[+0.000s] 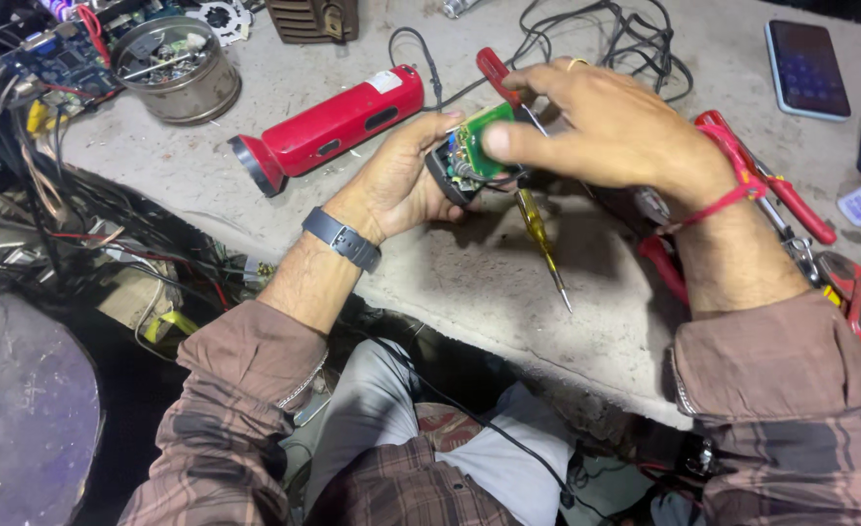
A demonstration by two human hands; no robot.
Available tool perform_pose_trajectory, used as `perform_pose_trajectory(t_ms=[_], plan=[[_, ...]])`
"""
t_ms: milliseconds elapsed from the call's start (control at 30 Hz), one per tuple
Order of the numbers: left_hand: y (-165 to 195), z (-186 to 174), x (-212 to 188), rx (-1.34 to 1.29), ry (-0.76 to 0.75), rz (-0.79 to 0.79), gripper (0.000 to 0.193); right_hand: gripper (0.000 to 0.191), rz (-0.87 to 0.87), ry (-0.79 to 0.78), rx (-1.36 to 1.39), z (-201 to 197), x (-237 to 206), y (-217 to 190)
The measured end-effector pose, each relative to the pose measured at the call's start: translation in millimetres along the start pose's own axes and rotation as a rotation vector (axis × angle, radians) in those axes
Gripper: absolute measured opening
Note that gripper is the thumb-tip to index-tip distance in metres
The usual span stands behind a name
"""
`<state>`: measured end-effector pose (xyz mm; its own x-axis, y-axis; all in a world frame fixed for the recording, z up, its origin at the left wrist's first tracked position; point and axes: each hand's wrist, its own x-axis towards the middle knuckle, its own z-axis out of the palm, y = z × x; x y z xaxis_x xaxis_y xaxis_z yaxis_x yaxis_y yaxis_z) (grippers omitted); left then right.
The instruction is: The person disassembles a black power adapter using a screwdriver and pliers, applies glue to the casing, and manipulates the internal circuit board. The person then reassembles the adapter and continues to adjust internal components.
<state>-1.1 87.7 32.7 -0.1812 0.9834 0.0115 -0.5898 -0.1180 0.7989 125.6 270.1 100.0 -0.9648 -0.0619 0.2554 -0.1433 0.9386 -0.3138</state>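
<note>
My left hand (403, 180) cups a small dark device casing (448, 178) from below, over the grey workbench. A green circuit board (481, 136) with small components sits in the casing. My right hand (606, 127) comes over from the right and pinches the green board between thumb and fingers. A red-handled tool (497, 73) pokes out behind my right fingers; I cannot tell whether the hand holds it. A yellow-handled screwdriver (539, 239) lies on the bench just below both hands.
A red torch (328, 127) lies left of the hands. A metal tin of parts (172, 68) stands at the back left beside wires and boards. Red-handled pliers (791, 209) lie at the right, and a phone (806, 68) at the back right. Black cables (606, 34) trail behind.
</note>
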Motion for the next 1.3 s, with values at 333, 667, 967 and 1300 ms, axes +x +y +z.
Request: perform_pose_trajectory(t_ms=[333, 667, 967, 1300], plan=[[-4.4, -18.1, 0.6, 0.142, 0.107, 0.074, 0.054, 0.053, -0.334, 0.151, -0.124, 27.2, 6.0, -3.4], [-15.4, -27.3, -7.3, 0.327, -0.126, 0.469, 0.102, 0.061, -0.301, 0.274, -0.081, 25.1, 5.3, -2.0], [-16.2, -36.8, -8.3, 0.307, -0.085, 0.482, 0.093, 0.055, -0.305, 0.257, -0.010, 12.2, 3.5, -5.5], [-15.0, -39.6, -8.6, 0.441, -0.038, 0.445, 0.092, 0.060, -0.321, 0.206, -0.021, 18.4, 6.2, -11.6]])
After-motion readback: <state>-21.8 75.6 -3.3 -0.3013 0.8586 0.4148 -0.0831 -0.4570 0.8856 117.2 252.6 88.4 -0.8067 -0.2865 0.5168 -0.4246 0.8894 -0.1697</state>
